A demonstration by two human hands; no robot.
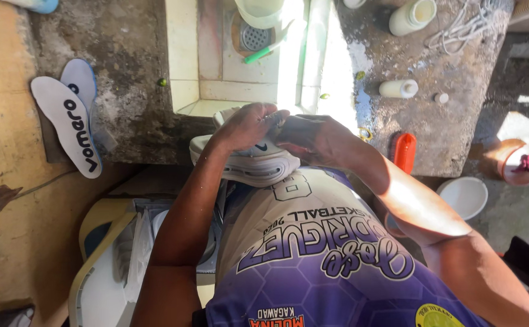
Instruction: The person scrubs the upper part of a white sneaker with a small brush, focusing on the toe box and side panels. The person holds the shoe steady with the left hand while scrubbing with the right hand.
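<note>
- Left hand (246, 126) is what I see first in the head view: it curls over the top of a white sneaker (249, 162), fingers clenched around the upper near the collar.
- Right hand (306, 136) meets it from the other side, also closed on the sneaker's top, the 2 hands touching each other above the shoe.
- I see the sneaker held against the person's belly, sole toward the camera's lower side, just in front of the edge of a rough concrete counter (119, 72).
- Behind the hands sits a tiled sink basin (216, 66) with a round drain (254, 37), a green-handled brush (267, 51) lying in it and a pale plastic jug (258, 12) above.
- 2 white insoles (70, 115) lie overlapping on the counter's left part, well apart from the hands.
- On the right part I see a small white bottle (398, 88) on its side, a taller white bottle (411, 16), a tangle of white laces (464, 27) and an orange scrub brush (404, 151) at the counter's edge.
- Lower right, a white bowl (465, 195) rests on the ground beside an orange basin (522, 160).
</note>
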